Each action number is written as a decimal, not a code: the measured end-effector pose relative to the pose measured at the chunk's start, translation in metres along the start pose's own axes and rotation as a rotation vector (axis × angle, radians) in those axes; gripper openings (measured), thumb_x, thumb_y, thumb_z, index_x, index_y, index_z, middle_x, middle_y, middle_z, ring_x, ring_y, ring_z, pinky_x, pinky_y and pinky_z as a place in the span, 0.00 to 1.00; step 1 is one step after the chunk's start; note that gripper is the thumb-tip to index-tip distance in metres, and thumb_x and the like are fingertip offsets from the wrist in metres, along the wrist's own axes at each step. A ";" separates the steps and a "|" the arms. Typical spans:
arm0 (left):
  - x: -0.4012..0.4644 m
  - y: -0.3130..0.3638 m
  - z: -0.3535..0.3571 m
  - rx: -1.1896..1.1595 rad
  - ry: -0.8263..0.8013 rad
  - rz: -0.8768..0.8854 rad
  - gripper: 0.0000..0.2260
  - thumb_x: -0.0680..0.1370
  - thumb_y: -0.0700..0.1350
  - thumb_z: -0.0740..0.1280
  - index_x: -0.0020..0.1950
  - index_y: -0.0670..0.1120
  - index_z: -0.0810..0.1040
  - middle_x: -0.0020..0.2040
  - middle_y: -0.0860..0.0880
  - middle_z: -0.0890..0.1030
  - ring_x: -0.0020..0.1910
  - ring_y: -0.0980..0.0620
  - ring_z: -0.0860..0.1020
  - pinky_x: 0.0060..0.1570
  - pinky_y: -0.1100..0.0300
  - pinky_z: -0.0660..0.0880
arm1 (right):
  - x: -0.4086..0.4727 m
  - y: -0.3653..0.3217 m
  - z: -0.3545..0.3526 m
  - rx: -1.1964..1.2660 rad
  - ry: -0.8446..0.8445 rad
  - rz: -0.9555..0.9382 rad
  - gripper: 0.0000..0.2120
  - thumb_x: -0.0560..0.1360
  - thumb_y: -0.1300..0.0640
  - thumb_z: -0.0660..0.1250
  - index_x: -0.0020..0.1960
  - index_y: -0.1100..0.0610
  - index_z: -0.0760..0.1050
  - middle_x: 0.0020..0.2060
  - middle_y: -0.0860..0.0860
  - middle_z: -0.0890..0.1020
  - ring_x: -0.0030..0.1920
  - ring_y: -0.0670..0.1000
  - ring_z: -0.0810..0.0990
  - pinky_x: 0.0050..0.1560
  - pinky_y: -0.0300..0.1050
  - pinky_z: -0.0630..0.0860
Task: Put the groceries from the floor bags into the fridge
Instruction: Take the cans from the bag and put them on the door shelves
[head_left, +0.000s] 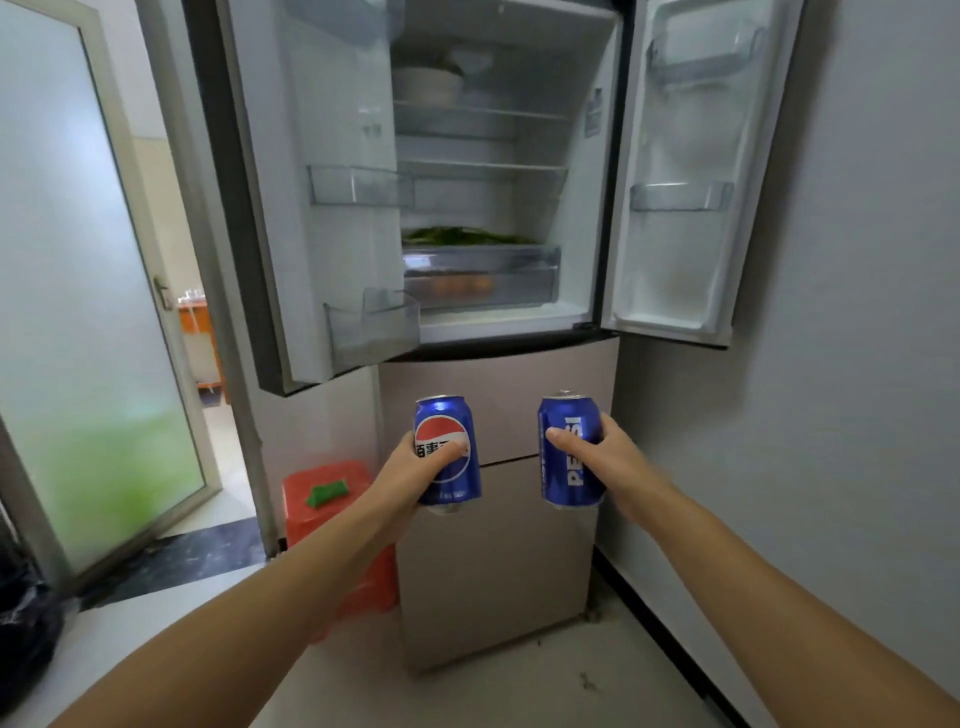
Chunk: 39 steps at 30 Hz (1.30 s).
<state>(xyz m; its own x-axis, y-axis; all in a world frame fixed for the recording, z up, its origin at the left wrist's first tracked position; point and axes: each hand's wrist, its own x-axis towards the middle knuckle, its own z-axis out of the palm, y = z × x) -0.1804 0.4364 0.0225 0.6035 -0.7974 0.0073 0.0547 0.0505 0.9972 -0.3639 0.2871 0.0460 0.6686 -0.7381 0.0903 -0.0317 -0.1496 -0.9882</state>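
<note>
I hold two blue Pepsi cans upright in front of the fridge's lower drawers. My left hand (410, 475) grips the left can (447, 457), thumb across its logo. My right hand (605, 460) grips the right can (569, 467), thumb on its side. The fridge (498, 171) stands with both upper doors swung open. Its glass shelves hold a white bowl (428, 85) near the top. Green vegetables (462, 236) lie above a clear drawer (480, 275).
Door bins line the left door (358, 184) and the right door (680, 195). A red stool (317, 499) with a green item on it stands left of the fridge. A frosted glass door (88, 291) is open on the left, and a black bag (26, 623) sits at the bottom left.
</note>
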 end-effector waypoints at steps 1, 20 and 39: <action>0.016 0.007 -0.001 0.002 0.017 0.014 0.34 0.65 0.54 0.77 0.66 0.45 0.69 0.58 0.43 0.79 0.55 0.45 0.80 0.55 0.48 0.78 | 0.020 -0.004 0.000 0.000 0.003 -0.014 0.26 0.71 0.52 0.72 0.65 0.53 0.66 0.55 0.52 0.79 0.54 0.53 0.79 0.53 0.50 0.77; 0.227 0.154 -0.074 0.530 0.704 0.503 0.27 0.70 0.44 0.75 0.61 0.52 0.62 0.49 0.61 0.74 0.46 0.65 0.75 0.37 0.75 0.74 | 0.372 -0.115 0.157 0.195 -0.425 -0.508 0.33 0.70 0.58 0.74 0.69 0.54 0.59 0.60 0.51 0.76 0.58 0.49 0.77 0.57 0.46 0.75; 0.237 0.117 -0.076 1.091 0.998 0.166 0.33 0.70 0.58 0.72 0.68 0.47 0.62 0.62 0.46 0.77 0.56 0.48 0.78 0.48 0.61 0.74 | 0.398 -0.062 0.182 -0.406 -0.527 -0.736 0.31 0.66 0.31 0.63 0.60 0.51 0.66 0.56 0.51 0.79 0.55 0.57 0.78 0.53 0.58 0.78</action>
<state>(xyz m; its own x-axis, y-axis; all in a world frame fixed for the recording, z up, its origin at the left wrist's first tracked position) 0.0291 0.2993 0.1352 0.8502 -0.0742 0.5213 -0.4040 -0.7269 0.5554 0.0391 0.1227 0.1202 0.8656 0.0009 0.5007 0.3373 -0.7401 -0.5818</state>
